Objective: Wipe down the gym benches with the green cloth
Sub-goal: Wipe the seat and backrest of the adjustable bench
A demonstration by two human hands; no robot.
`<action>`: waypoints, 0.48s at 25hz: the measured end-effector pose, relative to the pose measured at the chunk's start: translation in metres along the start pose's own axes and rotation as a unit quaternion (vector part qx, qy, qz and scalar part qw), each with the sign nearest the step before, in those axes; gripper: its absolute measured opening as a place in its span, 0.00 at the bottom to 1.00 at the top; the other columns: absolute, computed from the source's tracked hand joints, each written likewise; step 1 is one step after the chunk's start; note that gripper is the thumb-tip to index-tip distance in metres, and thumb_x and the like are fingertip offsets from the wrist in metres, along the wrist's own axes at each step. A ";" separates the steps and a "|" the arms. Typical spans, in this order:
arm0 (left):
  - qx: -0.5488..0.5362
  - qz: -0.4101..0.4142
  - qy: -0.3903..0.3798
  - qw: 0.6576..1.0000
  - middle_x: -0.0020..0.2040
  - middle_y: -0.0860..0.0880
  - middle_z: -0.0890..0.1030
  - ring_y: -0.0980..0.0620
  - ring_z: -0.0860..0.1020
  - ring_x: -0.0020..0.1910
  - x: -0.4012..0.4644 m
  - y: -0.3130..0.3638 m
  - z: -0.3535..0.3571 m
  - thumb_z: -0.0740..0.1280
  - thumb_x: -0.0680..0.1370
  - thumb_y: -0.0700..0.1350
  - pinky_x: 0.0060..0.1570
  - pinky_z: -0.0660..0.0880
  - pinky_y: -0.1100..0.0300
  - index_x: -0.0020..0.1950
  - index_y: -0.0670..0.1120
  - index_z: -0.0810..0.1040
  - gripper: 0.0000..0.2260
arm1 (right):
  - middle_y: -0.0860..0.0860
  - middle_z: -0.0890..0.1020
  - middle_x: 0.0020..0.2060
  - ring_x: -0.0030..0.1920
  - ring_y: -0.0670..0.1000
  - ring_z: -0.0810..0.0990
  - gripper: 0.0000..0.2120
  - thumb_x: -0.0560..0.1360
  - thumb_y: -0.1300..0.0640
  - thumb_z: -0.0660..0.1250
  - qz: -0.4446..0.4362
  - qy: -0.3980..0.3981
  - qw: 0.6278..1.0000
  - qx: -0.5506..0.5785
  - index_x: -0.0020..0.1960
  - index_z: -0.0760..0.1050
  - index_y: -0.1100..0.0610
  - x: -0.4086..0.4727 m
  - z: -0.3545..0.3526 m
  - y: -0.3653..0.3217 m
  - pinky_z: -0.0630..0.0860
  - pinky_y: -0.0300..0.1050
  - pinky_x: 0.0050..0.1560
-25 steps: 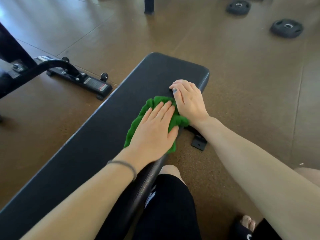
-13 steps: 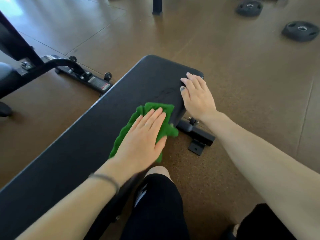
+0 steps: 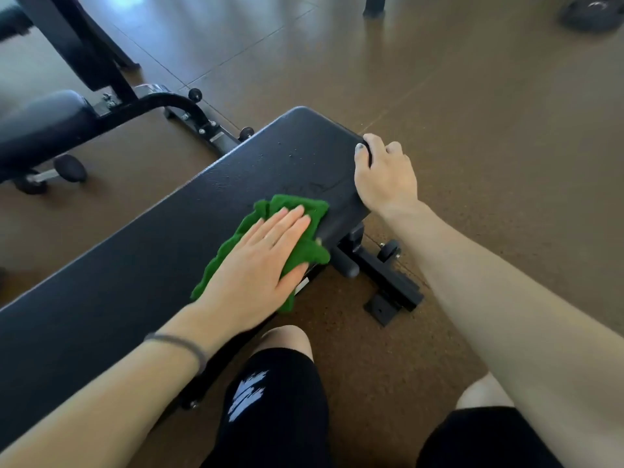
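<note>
A long black padded gym bench [image 3: 141, 265] runs from the lower left to the upper middle. A crumpled green cloth [image 3: 304, 214] lies on its near edge close to the far end. My left hand [image 3: 260, 268] presses flat on the cloth, fingers together and pointing toward the bench's end. My right hand [image 3: 385, 177] grips the bench's far right corner, thumb on top and fingers curled over the side. A few wet specks and streaks show on the pad between the hands.
The bench's black foot bar with a small wheel [image 3: 388, 275] sticks out on the floor below my right hand. A second adjustable bench [image 3: 50, 123] stands at the left. A weight plate [image 3: 591, 13] lies at the top right. My knees are at the bottom.
My left hand has slid the cloth back along the bench's near edge, away from my right hand. My right hand has moved to the far corner and curled over it.
</note>
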State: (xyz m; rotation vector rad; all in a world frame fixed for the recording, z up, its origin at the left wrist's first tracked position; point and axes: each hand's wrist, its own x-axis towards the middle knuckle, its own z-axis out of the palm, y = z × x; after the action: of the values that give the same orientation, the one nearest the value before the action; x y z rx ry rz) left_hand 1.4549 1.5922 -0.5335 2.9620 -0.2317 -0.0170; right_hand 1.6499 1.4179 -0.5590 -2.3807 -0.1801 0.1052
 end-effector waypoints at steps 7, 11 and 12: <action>-0.034 -0.051 0.009 0.998 0.84 0.52 0.55 0.55 0.51 0.83 0.089 0.037 0.004 0.57 0.85 0.55 0.82 0.46 0.53 0.84 0.49 0.56 0.28 | 0.58 0.71 0.70 0.67 0.58 0.70 0.24 0.87 0.49 0.45 0.000 -0.029 0.992 0.121 0.81 0.63 0.51 0.001 -0.006 0.008 0.66 0.53 0.67; 0.001 -0.009 -0.005 1.000 0.84 0.54 0.53 0.56 0.49 0.83 0.041 0.039 0.007 0.56 0.84 0.57 0.82 0.49 0.53 0.84 0.50 0.53 0.30 | 0.54 0.69 0.71 0.68 0.56 0.69 0.24 0.86 0.46 0.45 0.006 -0.042 0.987 0.156 0.80 0.63 0.48 -0.003 -0.011 0.004 0.69 0.58 0.70; 0.010 -0.006 -0.005 1.000 0.84 0.54 0.53 0.56 0.49 0.83 0.044 0.037 0.009 0.57 0.84 0.57 0.82 0.49 0.53 0.84 0.51 0.53 0.30 | 0.53 0.69 0.71 0.68 0.56 0.70 0.24 0.86 0.46 0.45 0.009 -0.041 0.985 0.165 0.80 0.63 0.47 -0.003 -0.011 0.004 0.70 0.58 0.70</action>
State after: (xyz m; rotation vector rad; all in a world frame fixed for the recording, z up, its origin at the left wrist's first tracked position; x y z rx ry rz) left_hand 1.4925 1.5479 -0.5359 2.9844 -0.2169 -0.0325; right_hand 1.6485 1.4076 -0.5537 -2.0490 -0.1659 0.2236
